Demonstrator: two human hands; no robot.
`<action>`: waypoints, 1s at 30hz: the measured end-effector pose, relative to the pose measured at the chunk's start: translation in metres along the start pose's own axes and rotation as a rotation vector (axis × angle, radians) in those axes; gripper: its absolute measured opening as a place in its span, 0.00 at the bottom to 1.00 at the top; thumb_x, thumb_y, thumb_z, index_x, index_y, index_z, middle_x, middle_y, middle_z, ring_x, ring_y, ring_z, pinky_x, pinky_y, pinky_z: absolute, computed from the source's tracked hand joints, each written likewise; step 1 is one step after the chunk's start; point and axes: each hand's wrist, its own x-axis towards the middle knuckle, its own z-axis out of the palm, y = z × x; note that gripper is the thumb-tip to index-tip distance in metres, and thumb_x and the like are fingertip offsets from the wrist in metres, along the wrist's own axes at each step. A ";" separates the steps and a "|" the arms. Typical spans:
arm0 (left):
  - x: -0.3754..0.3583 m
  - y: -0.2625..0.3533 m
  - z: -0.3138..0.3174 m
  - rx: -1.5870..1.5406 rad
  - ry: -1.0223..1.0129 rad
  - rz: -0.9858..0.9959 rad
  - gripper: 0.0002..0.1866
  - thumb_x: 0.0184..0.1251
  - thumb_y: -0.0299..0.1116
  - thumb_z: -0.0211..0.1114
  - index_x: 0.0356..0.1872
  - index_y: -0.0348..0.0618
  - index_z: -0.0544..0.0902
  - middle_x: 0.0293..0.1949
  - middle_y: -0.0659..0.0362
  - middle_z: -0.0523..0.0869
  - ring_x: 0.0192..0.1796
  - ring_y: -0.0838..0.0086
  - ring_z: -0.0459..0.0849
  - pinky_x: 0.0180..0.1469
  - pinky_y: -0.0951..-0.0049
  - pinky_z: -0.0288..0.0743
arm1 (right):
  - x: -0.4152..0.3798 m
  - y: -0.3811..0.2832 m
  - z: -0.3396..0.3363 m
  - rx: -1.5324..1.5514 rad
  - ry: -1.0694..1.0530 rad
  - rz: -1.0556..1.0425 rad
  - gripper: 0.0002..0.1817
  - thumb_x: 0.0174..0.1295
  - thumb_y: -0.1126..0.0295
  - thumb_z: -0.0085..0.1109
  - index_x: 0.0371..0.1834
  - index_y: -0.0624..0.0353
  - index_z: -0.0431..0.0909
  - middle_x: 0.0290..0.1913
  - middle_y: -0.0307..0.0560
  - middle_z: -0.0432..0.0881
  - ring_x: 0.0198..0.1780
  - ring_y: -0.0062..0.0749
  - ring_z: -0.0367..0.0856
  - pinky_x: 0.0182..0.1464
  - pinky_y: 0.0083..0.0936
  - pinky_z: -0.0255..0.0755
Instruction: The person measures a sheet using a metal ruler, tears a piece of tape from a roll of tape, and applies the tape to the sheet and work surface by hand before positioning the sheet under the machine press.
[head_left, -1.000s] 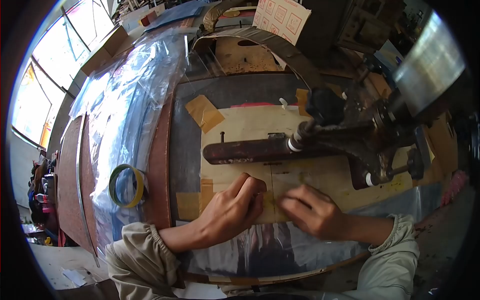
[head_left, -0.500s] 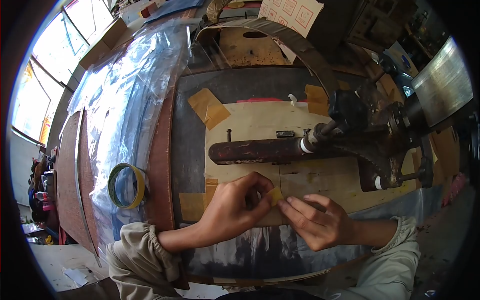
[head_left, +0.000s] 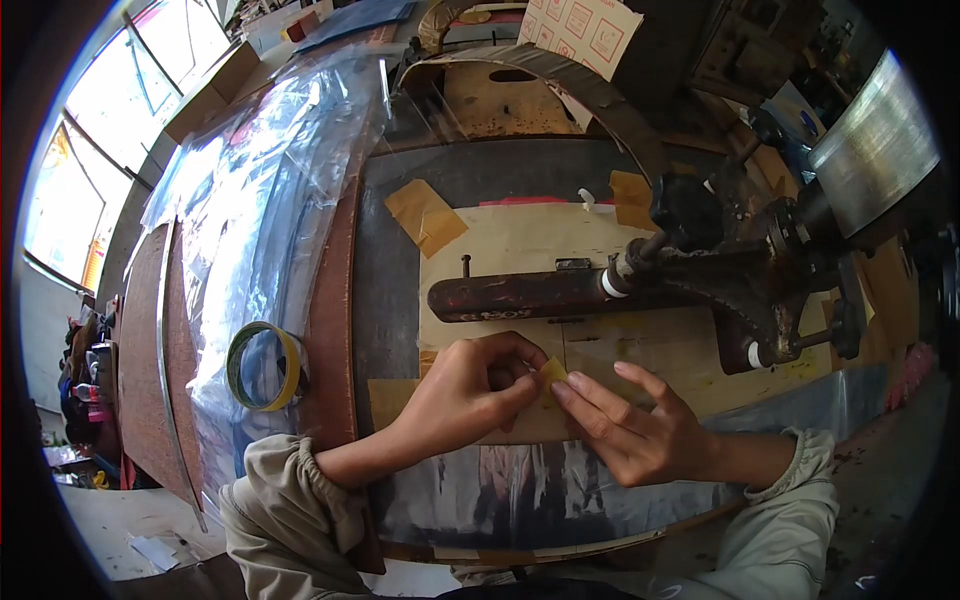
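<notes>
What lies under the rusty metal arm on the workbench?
Under the rusty metal arm a pale board shows, taped down with tan tape. The strip directly beneath the arm is hidden.

1. Tape roll [head_left: 264,366] lying flat on clear plastic sheeting [head_left: 260,190], left of the bench.
2. Rusty machine arm [head_left: 520,295] stretched across a pale board [head_left: 520,240].
3. Brown tape patch [head_left: 426,216] stuck at the board's upper left corner.
4. Printed card [head_left: 580,25] at the top.
</notes>
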 end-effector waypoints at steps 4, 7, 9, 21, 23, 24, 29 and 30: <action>0.000 0.005 -0.002 0.047 -0.017 -0.039 0.10 0.70 0.29 0.59 0.45 0.30 0.78 0.24 0.64 0.80 0.23 0.87 0.77 0.24 0.82 0.68 | -0.002 -0.002 0.003 0.034 0.005 0.013 0.12 0.57 0.68 0.57 0.40 0.51 0.88 0.55 0.32 0.83 0.64 0.21 0.75 0.68 0.44 0.63; 0.001 0.002 -0.002 0.049 -0.009 -0.034 0.10 0.71 0.29 0.58 0.44 0.30 0.79 0.23 0.64 0.79 0.22 0.86 0.75 0.23 0.82 0.66 | -0.001 -0.001 0.005 0.085 0.011 0.025 0.10 0.58 0.68 0.57 0.38 0.50 0.88 0.55 0.32 0.82 0.64 0.21 0.74 0.69 0.45 0.63; 0.002 0.001 -0.002 0.044 0.003 -0.032 0.10 0.71 0.30 0.58 0.44 0.30 0.79 0.22 0.64 0.79 0.21 0.86 0.75 0.22 0.82 0.65 | -0.001 -0.002 0.008 0.096 0.028 0.050 0.10 0.58 0.67 0.58 0.38 0.50 0.88 0.56 0.32 0.82 0.65 0.21 0.74 0.69 0.46 0.63; 0.002 0.002 -0.001 0.145 0.022 0.032 0.12 0.69 0.30 0.60 0.46 0.29 0.78 0.21 0.63 0.80 0.19 0.84 0.75 0.22 0.79 0.67 | -0.002 -0.003 0.008 0.055 0.037 0.054 0.12 0.60 0.66 0.58 0.44 0.48 0.87 0.56 0.30 0.82 0.63 0.17 0.75 0.66 0.42 0.65; 0.002 -0.005 0.002 0.276 0.095 0.178 0.14 0.68 0.29 0.60 0.49 0.29 0.77 0.20 0.61 0.81 0.18 0.81 0.78 0.22 0.77 0.69 | -0.002 -0.003 0.006 0.057 0.038 0.052 0.12 0.61 0.65 0.59 0.45 0.50 0.87 0.56 0.31 0.82 0.62 0.18 0.75 0.65 0.42 0.65; -0.002 -0.004 0.002 0.347 0.075 0.215 0.15 0.67 0.29 0.60 0.50 0.30 0.76 0.21 0.56 0.82 0.19 0.74 0.80 0.23 0.74 0.71 | -0.002 -0.003 0.005 0.057 0.036 0.048 0.12 0.61 0.64 0.59 0.45 0.51 0.86 0.56 0.31 0.82 0.61 0.18 0.76 0.65 0.42 0.65; -0.027 -0.003 0.005 0.808 0.148 0.328 0.20 0.66 0.32 0.63 0.55 0.32 0.73 0.27 0.49 0.83 0.23 0.56 0.84 0.27 0.65 0.75 | 0.002 -0.002 0.006 0.129 -0.020 0.174 0.16 0.63 0.58 0.60 0.39 0.60 0.86 0.59 0.40 0.81 0.54 0.28 0.77 0.55 0.37 0.71; -0.026 -0.010 0.006 0.956 0.206 0.532 0.21 0.65 0.33 0.64 0.56 0.32 0.74 0.30 0.55 0.79 0.24 0.64 0.81 0.27 0.67 0.72 | 0.003 -0.002 0.007 0.152 -0.028 0.188 0.18 0.64 0.56 0.60 0.38 0.62 0.86 0.59 0.42 0.80 0.52 0.30 0.77 0.52 0.36 0.72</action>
